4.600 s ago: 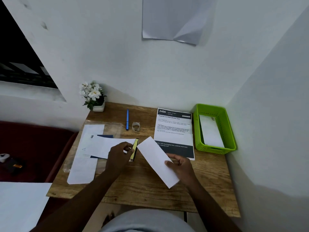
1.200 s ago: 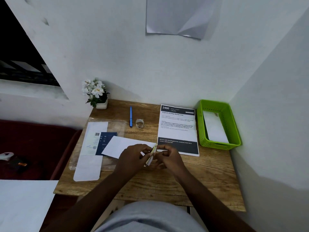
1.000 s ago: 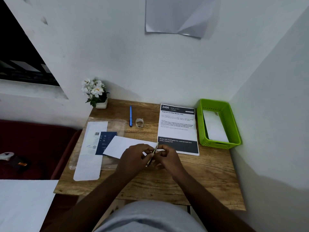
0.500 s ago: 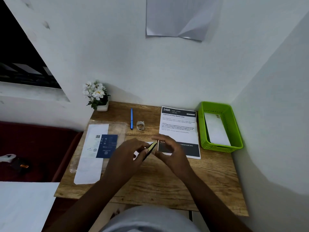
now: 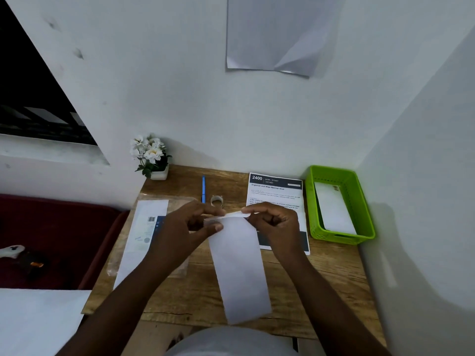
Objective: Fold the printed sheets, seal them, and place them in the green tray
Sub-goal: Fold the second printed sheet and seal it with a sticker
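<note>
Head view looks down on a wooden worktop pushed into a corner, and the long white folded sheet lying lengthwise in its middle serves as the landmark. Far left of the sheet, off the worktop, lies a dark red surface. Left of the sheet, on the worktop, a white paper with a barcode rests on a clear plastic sleeve. Behind and left of the sheet a small pot of white flowers stands against the wall. The left hand hovers at the sheet's far left corner, thumb and fingers pinching its edge. Just behind the sheet's far end lie a blue pen and a small roll of tape. The right hand is at the sheet's far right corner, its curled fingers pinching the narrow flap turned up along that end. Right of the sheet a printed sheet with a dark header lies flat, partly under the right hand. Farther right, in the corner, the green tray holds one white folded piece.
</note>
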